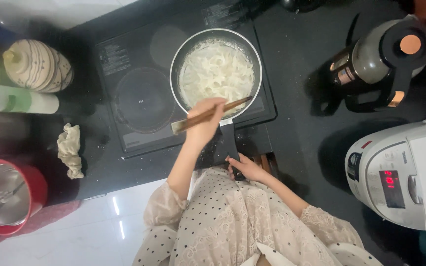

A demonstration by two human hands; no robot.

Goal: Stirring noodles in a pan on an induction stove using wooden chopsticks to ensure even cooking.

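Observation:
A white-rimmed frying pan [174, 69] full of pale flat noodles [216, 74] sits on the black cooktop [139, 98]. My left hand [204, 124] reaches over the pan's near edge and grips a pair of brown chopsticks [235, 104], whose tips lie on the noodles at the right side. My right hand [246, 167] holds the end of the pan's black handle [229, 140] close to my body. The sleeves and front of my dotted cream dress fill the lower middle of the view.
A white rice cooker [405, 172] with a red display stands at the right, a dark jug-like kettle [378, 59] behind it. At the left are a crumpled cloth [69, 148], a red lidded pot [6, 197], a striped jar [38, 66] and a green-and-white bottle [18, 100].

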